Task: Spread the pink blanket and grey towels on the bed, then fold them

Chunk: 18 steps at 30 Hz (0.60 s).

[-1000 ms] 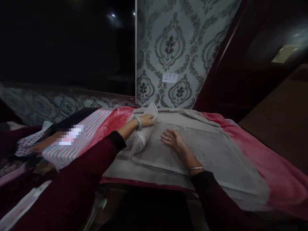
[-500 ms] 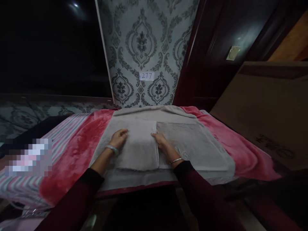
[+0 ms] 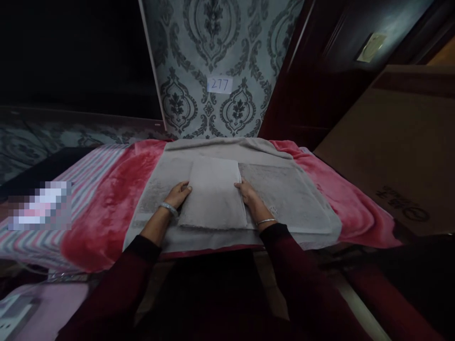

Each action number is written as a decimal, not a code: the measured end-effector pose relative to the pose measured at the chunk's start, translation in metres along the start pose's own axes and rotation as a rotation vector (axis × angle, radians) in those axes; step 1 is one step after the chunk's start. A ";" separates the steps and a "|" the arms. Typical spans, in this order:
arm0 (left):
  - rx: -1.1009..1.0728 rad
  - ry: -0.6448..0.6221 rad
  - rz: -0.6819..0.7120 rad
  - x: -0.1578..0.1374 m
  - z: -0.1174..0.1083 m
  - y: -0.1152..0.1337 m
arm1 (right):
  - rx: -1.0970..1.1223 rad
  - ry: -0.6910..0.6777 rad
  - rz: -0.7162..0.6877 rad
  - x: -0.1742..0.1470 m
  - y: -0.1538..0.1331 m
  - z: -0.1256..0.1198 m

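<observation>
A light grey towel (image 3: 215,194), folded into a thick rectangle with a ragged near edge, lies in front of me. My left hand (image 3: 178,195) is closed at its left edge, thumb on the cloth and the other fingers partly hidden. At the opposite edge, my right hand (image 3: 248,193) pinches the folded layers, with its thumb on top. Beneath the towel, a larger grey cloth (image 3: 291,199) is spread flat, its surface patchy and darker in places.
The grey cloth covers a red blanket (image 3: 103,213) and a striped cloth (image 3: 39,241) on the table. A large cardboard box (image 3: 394,156) stands at the right, a dark screen (image 3: 71,57) at the back left. A paper marked 277 (image 3: 220,85) is on the patterned wall.
My left hand has come onto the folded towel's left edge. Both hands and the towel have shifted slightly right relative to the cloth below. The camera view has tilted down.
</observation>
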<state>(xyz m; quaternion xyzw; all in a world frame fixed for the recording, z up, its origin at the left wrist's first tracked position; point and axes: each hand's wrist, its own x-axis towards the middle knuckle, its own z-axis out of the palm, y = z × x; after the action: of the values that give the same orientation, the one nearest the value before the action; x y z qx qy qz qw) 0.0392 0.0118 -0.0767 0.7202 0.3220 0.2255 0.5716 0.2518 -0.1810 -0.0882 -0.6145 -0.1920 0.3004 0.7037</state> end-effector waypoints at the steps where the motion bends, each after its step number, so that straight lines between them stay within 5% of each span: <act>1: 0.019 -0.013 0.004 -0.001 0.001 0.000 | 0.005 0.004 -0.008 0.001 -0.001 -0.001; 8: 0.229 -0.092 0.104 -0.008 0.009 0.003 | -0.055 0.154 0.024 0.002 -0.003 -0.013; 18: 0.607 -0.069 0.208 -0.011 0.020 0.002 | -0.079 0.175 0.042 0.006 0.000 -0.024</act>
<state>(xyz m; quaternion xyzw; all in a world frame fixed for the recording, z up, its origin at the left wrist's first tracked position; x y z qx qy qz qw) 0.0461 -0.0099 -0.0789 0.8941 0.2797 0.1518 0.3152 0.2717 -0.1947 -0.0925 -0.6698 -0.1285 0.2524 0.6864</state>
